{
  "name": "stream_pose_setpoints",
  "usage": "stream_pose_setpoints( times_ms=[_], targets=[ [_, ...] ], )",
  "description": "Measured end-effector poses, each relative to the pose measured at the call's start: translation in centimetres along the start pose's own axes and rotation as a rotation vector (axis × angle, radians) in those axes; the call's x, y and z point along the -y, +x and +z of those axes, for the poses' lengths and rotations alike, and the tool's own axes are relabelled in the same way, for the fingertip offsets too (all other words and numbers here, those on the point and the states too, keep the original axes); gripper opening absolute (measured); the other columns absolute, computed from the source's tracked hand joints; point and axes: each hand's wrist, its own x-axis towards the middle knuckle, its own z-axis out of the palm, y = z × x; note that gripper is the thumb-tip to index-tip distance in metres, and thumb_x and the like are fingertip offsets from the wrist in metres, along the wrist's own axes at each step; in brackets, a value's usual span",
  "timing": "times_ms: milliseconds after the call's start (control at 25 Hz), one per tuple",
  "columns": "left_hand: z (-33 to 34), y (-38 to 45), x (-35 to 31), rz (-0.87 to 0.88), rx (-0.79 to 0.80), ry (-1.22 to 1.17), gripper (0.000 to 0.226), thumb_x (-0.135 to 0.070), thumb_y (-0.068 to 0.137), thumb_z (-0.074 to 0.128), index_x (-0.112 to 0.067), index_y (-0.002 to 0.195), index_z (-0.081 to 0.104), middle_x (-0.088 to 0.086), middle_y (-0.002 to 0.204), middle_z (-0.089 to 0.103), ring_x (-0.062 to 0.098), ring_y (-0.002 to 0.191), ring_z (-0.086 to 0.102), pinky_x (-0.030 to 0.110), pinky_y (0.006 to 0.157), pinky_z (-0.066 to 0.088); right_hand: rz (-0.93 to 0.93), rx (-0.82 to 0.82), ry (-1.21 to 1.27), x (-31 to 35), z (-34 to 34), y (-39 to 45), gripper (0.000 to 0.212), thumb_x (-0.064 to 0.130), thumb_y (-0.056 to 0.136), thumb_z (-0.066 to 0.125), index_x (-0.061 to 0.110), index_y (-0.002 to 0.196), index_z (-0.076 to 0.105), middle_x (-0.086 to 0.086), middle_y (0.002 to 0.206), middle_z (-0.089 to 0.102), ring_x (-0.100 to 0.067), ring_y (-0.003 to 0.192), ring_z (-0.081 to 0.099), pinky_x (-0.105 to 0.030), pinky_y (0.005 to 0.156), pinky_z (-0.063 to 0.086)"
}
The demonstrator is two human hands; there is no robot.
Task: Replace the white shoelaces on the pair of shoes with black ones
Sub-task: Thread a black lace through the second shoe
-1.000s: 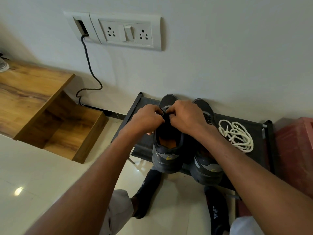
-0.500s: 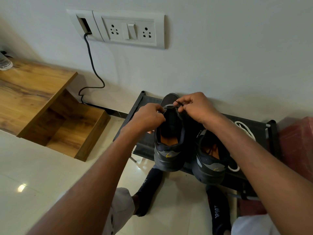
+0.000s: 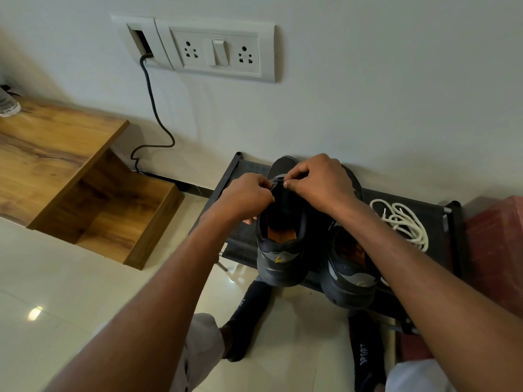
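Low in the centre of the frame, two dark shoes sit heel-toward-camera on a black rack (image 3: pixel 441 219) against the wall. The left hand (image 3: pixel 246 196) and right hand (image 3: pixel 319 182) meet over the left shoe (image 3: pixel 283 247), fingers pinching a black lace (image 3: pixel 278 181) at its tongue. The right shoe (image 3: pixel 351 278) lies just beside it, and the white laces (image 3: pixel 402 222) are heaped at centre right on the rack.

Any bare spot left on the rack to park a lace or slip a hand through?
On the rack, one free patch: the back-left corner, between the left rail and the left shoe. Crowded: both hands, left and right, work at the left shoe's lacing; the right shoe sits tight beside it; the white laces fill the right end.
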Motion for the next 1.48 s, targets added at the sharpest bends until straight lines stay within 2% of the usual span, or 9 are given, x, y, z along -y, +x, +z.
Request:
stream_pose_setpoints(
  times_ms=[320,600,760,920,1080,1200,1280,1400,1480],
  targets=[
    [0.1,0.0,0.0,-0.014,-0.019,-0.054,0.030,-0.010,0.103,0.052,-0.020,0.128,0.065,0.011,0.102,0.070,0.024,0.079,0.069,0.031,0.059,0.057,0.238,-0.042,0.249,0.7,2.8,-0.1,0.018,0.026,0.081,0.084,0.036,0.068,0.078,0.012,0.084,0.077,-0.010,0.090,0.072,-0.035,0.081,0.062],
    [-0.1,0.0,0.1,-0.019,-0.023,-0.109,0.032,-0.005,0.103,0.052,-0.019,0.127,0.067,0.013,0.102,0.069,0.026,0.079,0.068,0.035,0.066,0.062,0.290,-0.068,0.104,1.3,3.7,-0.3,0.023,0.025,0.087,0.079,0.035,0.067,0.076,0.010,0.085,0.073,-0.015,0.084,0.070,-0.026,0.061,0.050],
    [0.0,0.0,-0.1,-0.001,-0.020,-0.106,0.029,-0.009,0.103,0.055,-0.018,0.126,0.068,0.010,0.100,0.069,0.023,0.078,0.067,0.036,0.068,0.061,0.338,-0.078,0.201,1.1,4.2,-0.2,0.022,0.023,0.088,0.079,0.034,0.069,0.077,0.011,0.087,0.075,-0.013,0.088,0.070,-0.028,0.068,0.054],
    [0.0,-0.1,-0.3,-0.004,0.000,-0.107,0.023,-0.021,0.109,0.049,-0.015,0.121,0.068,0.016,0.104,0.071,0.024,0.073,0.068,0.026,0.055,0.054,0.326,-0.095,0.214,0.3,4.6,-0.2,0.021,0.031,0.089,0.080,0.036,0.070,0.072,0.008,0.096,0.074,-0.015,0.091,0.069,-0.029,0.070,0.051],
    [0.3,0.5,-0.6,-0.079,-0.046,-0.179,0.029,-0.002,0.104,0.044,-0.006,0.118,0.069,0.018,0.096,0.070,0.025,0.059,0.064,0.023,0.038,0.045,0.315,-0.151,0.096,0.2,5.0,-0.3,0.017,0.034,0.090,0.079,0.033,0.073,0.075,0.001,0.102,0.072,-0.022,0.088,0.069,-0.027,0.060,0.045],
    [0.4,0.6,-0.5,-0.111,-0.081,-0.250,0.030,0.003,0.102,0.046,-0.009,0.107,0.072,0.014,0.087,0.067,0.026,0.056,0.061,0.022,0.036,0.041,0.371,-0.060,0.338,0.5,4.6,0.2,0.013,0.012,0.091,0.071,0.006,0.086,0.081,-0.015,0.099,0.077,-0.036,0.097,0.073,-0.048,0.081,0.063],
    [0.7,0.7,-0.3,-0.118,-0.118,-0.322,0.030,0.004,0.101,0.046,-0.010,0.096,0.073,0.013,0.083,0.065,0.025,0.055,0.057,0.022,0.036,0.038,0.377,0.025,0.397,0.5,3.6,0.2,0.018,0.005,0.093,0.064,0.005,0.091,0.081,-0.015,0.105,0.077,-0.036,0.104,0.071,-0.051,0.095,0.060],
    [1.5,0.9,-0.3,-0.141,-0.177,-0.431,0.024,0.000,0.100,0.050,-0.001,0.099,0.074,0.012,0.078,0.063,0.019,0.053,0.050,0.021,0.039,0.036,0.269,0.020,0.168,0.2,3.0,-0.1,0.026,0.010,0.092,0.063,0.029,0.087,0.081,-0.001,0.110,0.074,-0.023,0.100,0.069,-0.040,0.087,0.060],
    [1.9,1.3,-0.3,-0.149,-0.189,-0.424,0.024,-0.002,0.098,0.052,0.003,0.105,0.074,0.014,0.080,0.062,0.018,0.055,0.047,0.024,0.044,0.035,0.220,-0.059,-0.040,0.3,3.4,-0.2,0.016,0.021,0.092,0.067,0.031,0.084,0.076,-0.004,0.116,0.069,-0.028,0.097,0.069,-0.038,0.077,0.057]
  ],
)
